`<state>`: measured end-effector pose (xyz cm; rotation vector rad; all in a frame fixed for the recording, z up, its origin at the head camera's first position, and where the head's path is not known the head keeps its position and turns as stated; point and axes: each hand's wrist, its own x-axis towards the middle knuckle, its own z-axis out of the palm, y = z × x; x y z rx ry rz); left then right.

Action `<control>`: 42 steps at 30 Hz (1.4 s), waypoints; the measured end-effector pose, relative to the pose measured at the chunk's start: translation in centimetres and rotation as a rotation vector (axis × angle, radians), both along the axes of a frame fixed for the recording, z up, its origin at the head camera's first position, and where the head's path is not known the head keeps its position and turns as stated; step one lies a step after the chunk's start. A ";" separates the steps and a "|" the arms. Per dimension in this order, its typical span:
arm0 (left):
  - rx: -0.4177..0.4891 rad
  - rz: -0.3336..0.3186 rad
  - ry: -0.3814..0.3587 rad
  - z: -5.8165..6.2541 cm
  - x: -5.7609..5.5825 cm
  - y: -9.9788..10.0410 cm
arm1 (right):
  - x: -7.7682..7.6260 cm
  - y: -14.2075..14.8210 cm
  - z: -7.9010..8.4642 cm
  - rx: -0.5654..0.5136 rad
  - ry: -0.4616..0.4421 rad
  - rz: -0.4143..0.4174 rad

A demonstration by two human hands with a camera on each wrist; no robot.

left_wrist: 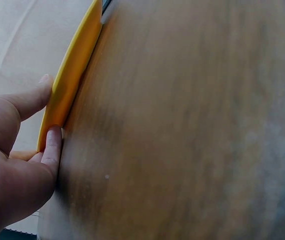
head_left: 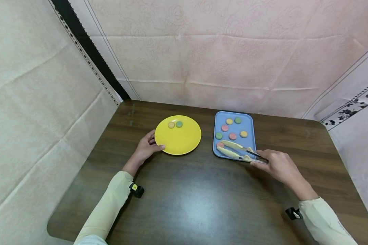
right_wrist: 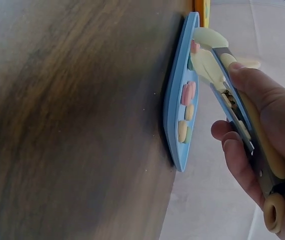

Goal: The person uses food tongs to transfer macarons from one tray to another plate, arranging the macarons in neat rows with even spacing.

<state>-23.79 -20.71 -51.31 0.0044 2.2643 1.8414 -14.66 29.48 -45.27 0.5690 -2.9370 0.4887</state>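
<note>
My left hand (head_left: 145, 147) pinches the near-left rim of a yellow plate (head_left: 179, 141), thumb over the edge and other fingers at its side and underneath. Toward the plate's far side lie a yellow macaron (head_left: 171, 125) and a green macaron (head_left: 179, 124). In my right hand (head_left: 279, 165) I grip tongs (right_wrist: 265, 135) with cream-coloured tips. The tips are spread over the near-left corner of a blue tray (head_left: 249, 127), one on each side of a pink macaron (head_left: 220, 145). Several other pink, green and yellow macarons are spread across the tray.
Plate and tray stand side by side toward the back of a dark brown wooden table (head_left: 196, 190), with a strip of wood between them. Pale patterned cloth (head_left: 217, 61) hangs behind the table's back edge. Both wrists wear small black devices.
</note>
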 end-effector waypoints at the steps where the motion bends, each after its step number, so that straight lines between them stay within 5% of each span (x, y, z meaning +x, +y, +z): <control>1: -0.001 0.000 0.002 -0.1 0.0 0.0 | -0.1 0.0 0.1 -0.007 0.000 -0.004; 10: -0.013 -0.012 -0.037 0.1 -0.3 -0.2 | -1.5 -0.6 1.0 -0.069 0.037 -0.012; 27: 0.003 0.015 -0.010 -0.3 -0.1 -0.2 | -6.6 -5.7 2.5 -0.153 0.039 0.058; 37: -0.001 0.006 -0.033 -0.2 -0.2 -0.2 | -9.1 -8.7 2.0 -0.129 0.106 0.123; 42: -0.012 -0.004 -0.048 1.1 0.2 0.0 | -10.2 -9.7 1.3 -0.077 0.131 0.151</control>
